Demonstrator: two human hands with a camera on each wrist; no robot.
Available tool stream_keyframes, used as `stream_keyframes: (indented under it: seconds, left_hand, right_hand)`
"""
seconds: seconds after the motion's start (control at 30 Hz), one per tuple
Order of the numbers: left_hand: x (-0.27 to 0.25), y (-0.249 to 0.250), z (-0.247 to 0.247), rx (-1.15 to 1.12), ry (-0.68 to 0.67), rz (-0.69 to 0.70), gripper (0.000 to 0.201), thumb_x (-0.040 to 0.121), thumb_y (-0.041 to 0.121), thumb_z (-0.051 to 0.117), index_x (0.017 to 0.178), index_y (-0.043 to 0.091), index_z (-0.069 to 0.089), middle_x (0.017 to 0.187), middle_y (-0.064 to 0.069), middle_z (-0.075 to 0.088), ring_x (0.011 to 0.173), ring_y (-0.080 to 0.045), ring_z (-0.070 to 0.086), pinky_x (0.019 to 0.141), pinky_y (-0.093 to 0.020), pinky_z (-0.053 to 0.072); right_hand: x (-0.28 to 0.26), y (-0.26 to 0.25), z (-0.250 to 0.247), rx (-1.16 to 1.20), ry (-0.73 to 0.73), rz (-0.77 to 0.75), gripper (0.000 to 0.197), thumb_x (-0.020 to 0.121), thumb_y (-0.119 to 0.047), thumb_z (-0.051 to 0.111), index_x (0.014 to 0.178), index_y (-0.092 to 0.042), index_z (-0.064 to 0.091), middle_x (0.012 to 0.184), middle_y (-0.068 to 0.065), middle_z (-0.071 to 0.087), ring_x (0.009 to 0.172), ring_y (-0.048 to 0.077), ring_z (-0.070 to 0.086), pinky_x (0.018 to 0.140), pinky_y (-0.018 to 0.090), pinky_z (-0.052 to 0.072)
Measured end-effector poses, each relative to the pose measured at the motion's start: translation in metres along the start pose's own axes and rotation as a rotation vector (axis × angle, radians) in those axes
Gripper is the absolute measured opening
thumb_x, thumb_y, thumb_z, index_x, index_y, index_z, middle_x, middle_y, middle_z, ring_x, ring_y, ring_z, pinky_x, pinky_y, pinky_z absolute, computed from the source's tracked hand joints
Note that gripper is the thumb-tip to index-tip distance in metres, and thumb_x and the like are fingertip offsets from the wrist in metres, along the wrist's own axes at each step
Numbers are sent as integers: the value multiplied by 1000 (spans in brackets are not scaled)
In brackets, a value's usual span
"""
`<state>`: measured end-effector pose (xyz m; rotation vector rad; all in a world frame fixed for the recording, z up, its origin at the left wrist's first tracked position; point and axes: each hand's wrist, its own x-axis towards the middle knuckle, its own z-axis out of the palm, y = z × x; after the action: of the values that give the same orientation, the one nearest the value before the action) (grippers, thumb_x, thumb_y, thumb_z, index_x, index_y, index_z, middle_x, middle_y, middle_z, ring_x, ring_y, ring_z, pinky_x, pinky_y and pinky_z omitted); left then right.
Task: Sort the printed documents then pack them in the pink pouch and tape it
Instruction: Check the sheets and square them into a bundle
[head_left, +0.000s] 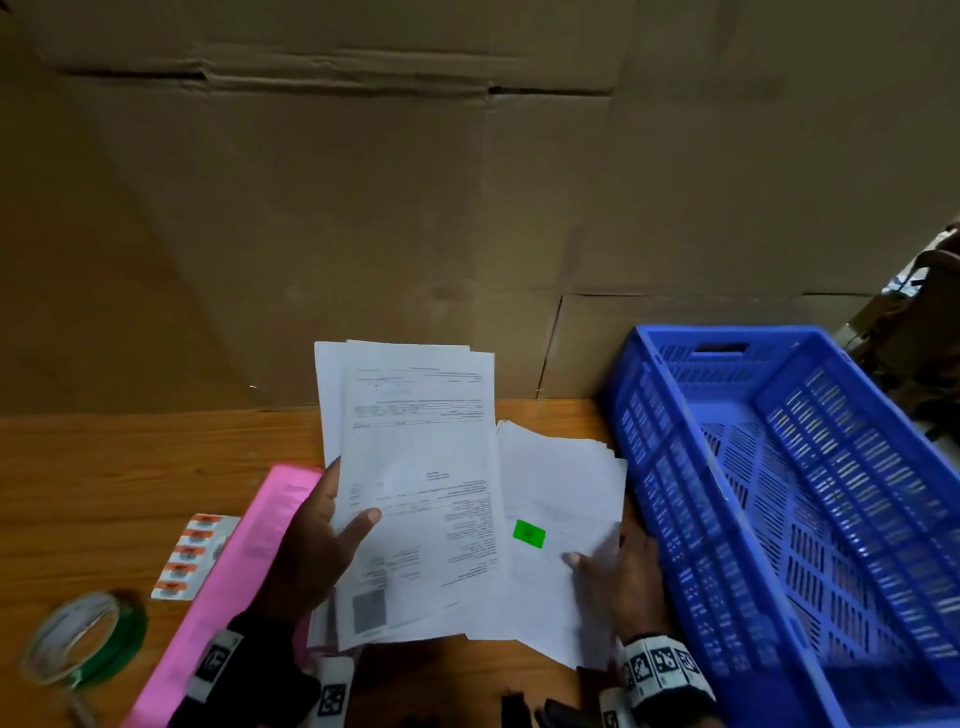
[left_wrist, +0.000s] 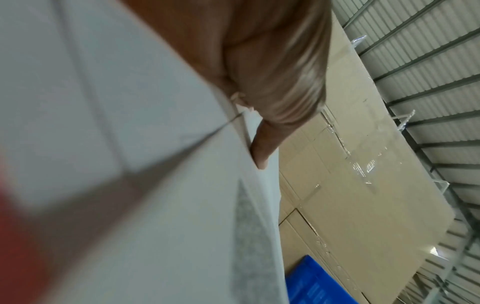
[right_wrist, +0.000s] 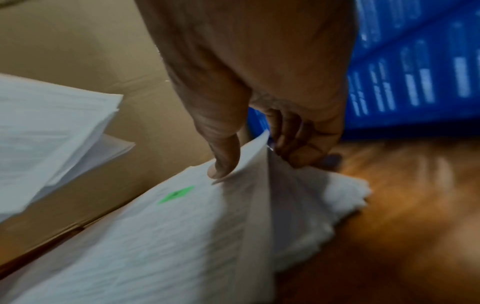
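The left hand (head_left: 317, 540) grasps a fanned sheaf of printed documents (head_left: 415, 483), thumb across the front sheet and fingers behind, the sheets rising upright from that pinch with their top edges already out of line. The right hand (head_left: 618, 577) pinches the near corner of the top sheet (right_wrist: 182, 222), the one with the green sticker (head_left: 529, 533), lifting it off the loose pile (right_wrist: 324, 197) lying on the table (head_left: 104, 467) just beside the blue crate (head_left: 779, 467). The likeliest slip, to my eye, is at that corner: thin sheets cling, so two may come up as one and be sorted wrongly. The left sheaf is held low, so its free upper end could splay or slide out sideways. The pink pouch (head_left: 228, 571) lies flat under the left wrist, with the tape roll (head_left: 85, 636) beyond it; a dropped sheet could cover either.
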<state>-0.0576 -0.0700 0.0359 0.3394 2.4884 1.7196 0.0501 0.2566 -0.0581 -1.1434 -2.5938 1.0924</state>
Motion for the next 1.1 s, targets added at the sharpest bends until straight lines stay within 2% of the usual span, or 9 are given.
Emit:
stream_keyframes:
  seconds: [0.07,0.23,0.3,0.4,0.5,0.6,0.73,1.0,1.1]
  left_hand:
    - [1,-4,-5,-43,9,34,88,83,20,74,150,41,21,132,40,49,122,7,52,90,-16,47]
    - [1,-9,-5,-106,29,54,113,74,39,74,148,55,-10,150,11,43,126,-18,57,99,-52,47]
    - [1,-4,0,-115,-11,75,109,77,35,73,149,54,-8,155,14,35,132,-12,50,103,-41,43]
    - [1,-1,1,15,-57,161,85,87,21,67,152,44,16,148,41,28,134,15,32,105,-13,32]
    - [2,-4,-3,123,-114,200,38,91,34,52,127,42,61,129,39,53,126,14,45,106,-19,34]
    - [4,-10,-5,88,-101,125,38,90,28,47,123,38,63,125,40,56,123,14,47,104,-17,33]
    - [5,-12,-6,71,-103,93,41,91,29,46,129,37,60,130,37,54,128,12,44,105,-19,30]
    - [1,13,6,-25,-149,67,50,89,58,41,129,35,60,128,34,57,126,11,47,97,-2,32]
    - [-1,26,14,-84,-146,37,36,93,48,41,121,34,60,118,35,62,118,13,53,94,-2,36]
  right_hand:
    - [7,17,2,82,-21,-46,116,66,-39,90,157,-44,18,162,-12,24,147,20,25,118,52,27]
    - [23,45,1,-45,30,-31,67,72,-33,85,132,-20,57,131,6,61,122,34,55,102,56,47]
    - [19,40,-3,-81,89,-40,41,77,-31,83,109,-17,64,104,4,65,104,33,62,90,49,52]
    - [6,30,-12,-38,98,-53,18,88,-24,74,100,-14,66,86,-3,62,92,33,66,76,39,51]
    - [-1,24,-19,-10,259,-160,25,86,-22,77,105,-12,64,104,10,65,101,35,62,82,43,52]
    - [-10,-5,-38,270,362,-140,11,92,-13,70,93,-15,60,89,10,65,86,31,60,73,32,40]
    - [-18,-43,-72,605,492,-204,8,96,-15,64,91,-20,60,80,-1,62,76,24,58,67,45,51]
    - [-30,-85,-73,884,143,-299,21,97,-4,62,112,-18,67,112,1,75,105,22,70,88,40,57]
    - [-42,-97,-59,782,-10,-322,24,97,-6,62,112,-24,67,110,-6,75,104,14,71,88,36,57]
